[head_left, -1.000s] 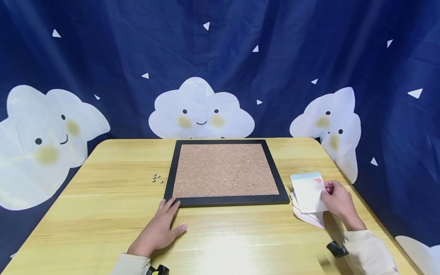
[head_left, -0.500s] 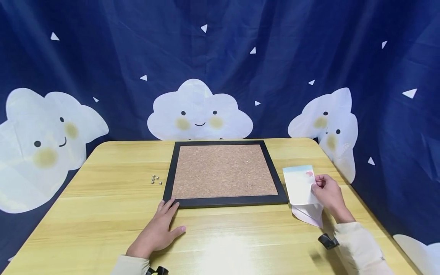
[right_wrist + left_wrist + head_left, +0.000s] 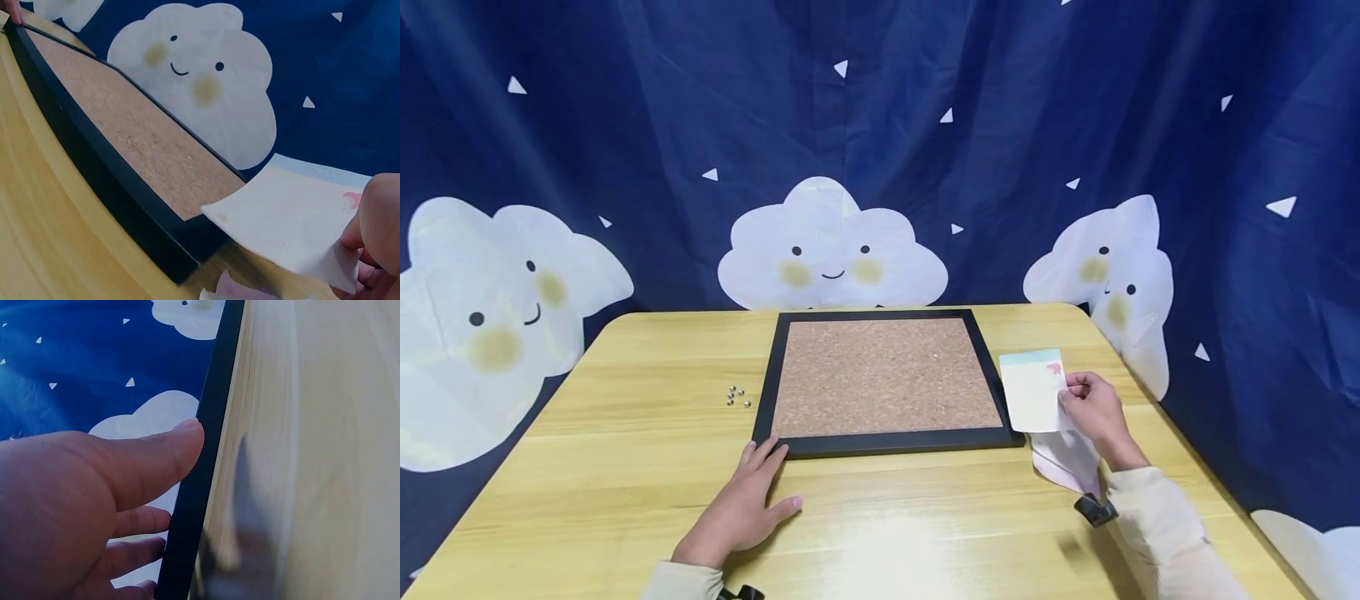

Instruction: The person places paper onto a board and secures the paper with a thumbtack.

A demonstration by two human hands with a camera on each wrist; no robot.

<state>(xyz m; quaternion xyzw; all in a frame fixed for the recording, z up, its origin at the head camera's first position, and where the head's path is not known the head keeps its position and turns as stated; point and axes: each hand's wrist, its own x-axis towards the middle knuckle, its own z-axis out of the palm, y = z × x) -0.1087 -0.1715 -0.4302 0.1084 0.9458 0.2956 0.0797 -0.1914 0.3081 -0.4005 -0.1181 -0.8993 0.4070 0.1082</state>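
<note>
"Note sheet (image 3: 1028, 392), where?"

"Pinched by its right edge in the right grip (image 3: 1097, 408), just beside the corkboard (image 3: 887, 375), partly over loose papers (image 3: 1066, 460). Touching the black frame (image 3: 895, 442) or not: cannot tell."

"And the left grip (image 3: 741, 500)?"

"Relaxed and spread, touching the frame's near left corner."

"Likely trouble from here?"

"Creasing or drooping, perhaps, from pinching just one edge; visibly bowed in the right wrist view. Possibly catching on the frame, if swung across too low. From any leftward shove of the corkboard, possible scattering of round metallic pieces (image 3: 730, 397) across the worktop (image 3: 625, 467)."
</note>
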